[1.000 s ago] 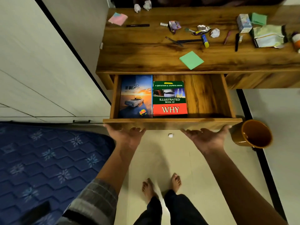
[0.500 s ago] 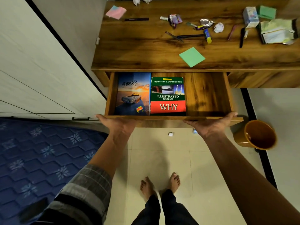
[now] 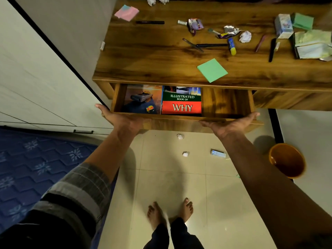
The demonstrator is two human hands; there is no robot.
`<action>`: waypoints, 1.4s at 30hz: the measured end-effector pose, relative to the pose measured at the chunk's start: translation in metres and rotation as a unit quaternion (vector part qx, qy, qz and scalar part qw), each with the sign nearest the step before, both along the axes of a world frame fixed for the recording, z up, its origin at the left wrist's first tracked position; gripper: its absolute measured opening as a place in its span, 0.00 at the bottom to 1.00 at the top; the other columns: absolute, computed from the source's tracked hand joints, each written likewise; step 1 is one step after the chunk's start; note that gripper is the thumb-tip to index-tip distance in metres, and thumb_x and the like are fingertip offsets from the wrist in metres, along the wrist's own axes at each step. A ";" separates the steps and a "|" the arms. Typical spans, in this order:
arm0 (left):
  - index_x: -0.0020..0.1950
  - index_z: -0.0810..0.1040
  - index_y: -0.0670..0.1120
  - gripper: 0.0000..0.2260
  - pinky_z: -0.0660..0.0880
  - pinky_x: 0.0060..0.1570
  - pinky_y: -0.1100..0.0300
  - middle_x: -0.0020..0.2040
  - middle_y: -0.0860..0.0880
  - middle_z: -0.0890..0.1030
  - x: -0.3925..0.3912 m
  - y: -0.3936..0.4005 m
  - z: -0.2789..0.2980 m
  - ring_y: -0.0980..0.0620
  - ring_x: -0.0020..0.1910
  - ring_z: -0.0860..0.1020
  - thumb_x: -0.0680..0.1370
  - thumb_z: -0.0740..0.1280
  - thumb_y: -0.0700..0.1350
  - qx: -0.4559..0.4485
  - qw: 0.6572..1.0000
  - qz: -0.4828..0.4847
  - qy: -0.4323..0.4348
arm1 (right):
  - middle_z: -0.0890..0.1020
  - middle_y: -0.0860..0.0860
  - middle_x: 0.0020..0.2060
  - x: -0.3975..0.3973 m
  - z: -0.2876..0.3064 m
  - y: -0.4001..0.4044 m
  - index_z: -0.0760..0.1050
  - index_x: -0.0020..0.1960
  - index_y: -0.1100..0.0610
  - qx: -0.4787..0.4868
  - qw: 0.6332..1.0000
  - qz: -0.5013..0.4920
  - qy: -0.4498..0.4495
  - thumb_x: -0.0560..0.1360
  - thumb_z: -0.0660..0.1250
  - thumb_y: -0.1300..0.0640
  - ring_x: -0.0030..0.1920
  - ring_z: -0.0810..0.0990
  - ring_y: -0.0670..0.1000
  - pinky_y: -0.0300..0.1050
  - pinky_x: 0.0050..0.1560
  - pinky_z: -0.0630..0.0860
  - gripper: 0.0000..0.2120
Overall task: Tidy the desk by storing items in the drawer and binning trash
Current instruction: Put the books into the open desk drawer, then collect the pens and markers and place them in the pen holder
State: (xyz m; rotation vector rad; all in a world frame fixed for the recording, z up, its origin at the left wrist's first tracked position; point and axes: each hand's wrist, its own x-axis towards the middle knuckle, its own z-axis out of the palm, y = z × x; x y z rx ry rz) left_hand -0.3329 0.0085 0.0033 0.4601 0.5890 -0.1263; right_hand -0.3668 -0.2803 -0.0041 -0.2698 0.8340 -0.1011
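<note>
Head view: your left hand (image 3: 125, 121) and right hand (image 3: 231, 124) lie flat against the drawer (image 3: 226, 103) front, fingers (image 3: 251, 115) stretched out and apart, gripping nothing. The drawer hangs part open under the bench (image 3: 143, 56), at 12 o'clock from your feet. If you mean to shut it, push evenly with both palms so it runs straight on its slides, and keep fingertips clear of the gap under the benchtop. I would judge it too soon to close, though: pens, a green pad (image 3: 212, 70) at 1 o'clock and crumpled wrappers sit on top.

Drawer and bench are glossy dark wood-grain, hard and square-edged. Two flat, glossy books (image 3: 181, 103) fill the drawer's left half. The round orange bin (image 3: 287, 160), smooth plastic by its look, stands at 3 o'clock on pale tile.
</note>
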 end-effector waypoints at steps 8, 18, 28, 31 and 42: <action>0.78 0.66 0.59 0.45 0.62 0.67 0.24 0.75 0.41 0.71 0.052 -0.025 0.000 0.29 0.71 0.70 0.67 0.55 0.82 0.036 0.999 -0.008 -0.025 | 0.61 0.61 0.78 0.053 -0.002 -0.008 0.51 0.79 0.40 -0.006 1.000 0.010 0.012 0.62 0.67 0.21 0.73 0.63 0.75 0.88 0.56 0.62 0.53; 0.80 0.61 0.59 0.42 0.62 0.63 0.19 0.77 0.39 0.66 0.092 -0.043 0.020 0.26 0.71 0.67 0.71 0.56 0.80 -0.031 0.999 -0.002 -0.022 | 0.64 0.61 0.76 0.104 -0.008 -0.024 0.55 0.79 0.44 -0.018 0.998 0.044 -0.041 0.61 0.68 0.21 0.72 0.66 0.73 0.83 0.58 0.69 0.54; 0.81 0.55 0.60 0.42 0.62 0.59 0.16 0.76 0.38 0.64 0.115 -0.056 0.032 0.25 0.70 0.65 0.72 0.57 0.78 -0.013 1.000 0.021 0.006 | 0.57 0.59 0.81 0.131 -0.009 -0.038 0.47 0.82 0.48 -0.033 0.997 0.040 -0.049 0.68 0.62 0.22 0.79 0.55 0.66 0.78 0.72 0.55 0.53; 0.80 0.57 0.60 0.44 0.63 0.59 0.17 0.75 0.38 0.66 0.119 -0.058 0.032 0.25 0.68 0.68 0.70 0.59 0.79 -0.005 1.000 0.021 0.018 | 0.58 0.59 0.80 0.138 -0.010 -0.041 0.48 0.82 0.47 -0.039 0.996 0.058 -0.050 0.66 0.63 0.21 0.79 0.57 0.67 0.79 0.71 0.54 0.55; 0.82 0.54 0.60 0.49 0.61 0.66 0.21 0.78 0.40 0.65 0.095 -0.066 0.032 0.29 0.73 0.67 0.66 0.65 0.78 -0.006 0.999 0.043 0.007 | 0.64 0.67 0.74 0.092 0.011 -0.059 0.57 0.80 0.58 -0.071 0.984 0.160 -0.028 0.64 0.70 0.24 0.71 0.67 0.71 0.68 0.70 0.69 0.57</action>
